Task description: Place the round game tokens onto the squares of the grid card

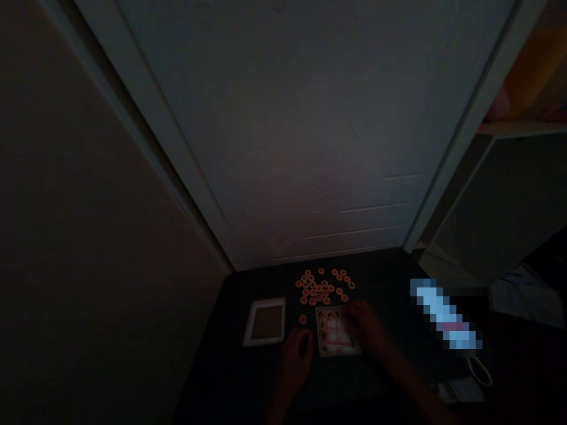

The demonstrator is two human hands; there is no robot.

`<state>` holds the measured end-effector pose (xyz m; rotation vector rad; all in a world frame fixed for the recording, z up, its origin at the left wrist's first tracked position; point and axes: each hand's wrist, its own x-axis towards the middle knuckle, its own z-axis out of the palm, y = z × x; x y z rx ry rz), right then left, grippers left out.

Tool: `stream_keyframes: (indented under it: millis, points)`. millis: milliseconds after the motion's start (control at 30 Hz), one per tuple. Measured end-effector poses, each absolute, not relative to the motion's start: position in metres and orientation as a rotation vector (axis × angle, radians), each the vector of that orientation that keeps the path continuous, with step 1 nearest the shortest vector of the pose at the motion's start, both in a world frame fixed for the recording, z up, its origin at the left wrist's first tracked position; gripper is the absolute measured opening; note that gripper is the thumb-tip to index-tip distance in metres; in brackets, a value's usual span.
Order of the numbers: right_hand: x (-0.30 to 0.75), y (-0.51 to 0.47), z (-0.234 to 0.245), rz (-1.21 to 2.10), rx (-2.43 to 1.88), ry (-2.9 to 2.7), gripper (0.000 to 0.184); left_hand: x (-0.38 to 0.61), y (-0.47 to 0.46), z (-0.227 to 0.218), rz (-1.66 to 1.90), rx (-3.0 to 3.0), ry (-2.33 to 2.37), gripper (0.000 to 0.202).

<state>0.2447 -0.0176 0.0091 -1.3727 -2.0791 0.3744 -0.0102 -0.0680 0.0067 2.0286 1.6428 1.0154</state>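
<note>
A shallow square tray (pixel 340 339) with a pale base and red lines lies on the dark table. Several round game pieces (pixel 322 335) with dark marks stand along its far and left sides. At the tray's far right corner is my right hand (pixel 367 326), its fingers bent down and closed; whatever they hold is hidden. My left hand (pixel 296 355) rests just left of the tray with curled fingers, and the gloom hides what is in them. A single round piece with a red mark (pixel 302 319) lies beyond my left hand.
Loose round pieces (pixel 319 288) are scattered on the table beyond the tray. To the left lies a white-rimmed rectangular frame or lid (pixel 267 322). A pale door-like panel (pixel 310 147) rises behind the table (pixel 239 372). A bright blurred-out object (pixel 447 316) and a white loop (pixel 481 372) are at the right.
</note>
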Motion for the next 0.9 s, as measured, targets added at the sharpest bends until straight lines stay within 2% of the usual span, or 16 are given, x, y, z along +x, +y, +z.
stream_keyframes:
  millis: [533,900]
  points:
    - [0.269,-0.039,0.001,0.43,-1.38,-1.75,0.023,-0.01,-0.069,0.01,0.972,2.077,1.663,0.016]
    - [0.265,-0.054,-0.002,0.528,-1.351,-1.806,0.024,-0.009,-0.069,0.014,0.843,2.121,1.688,0.018]
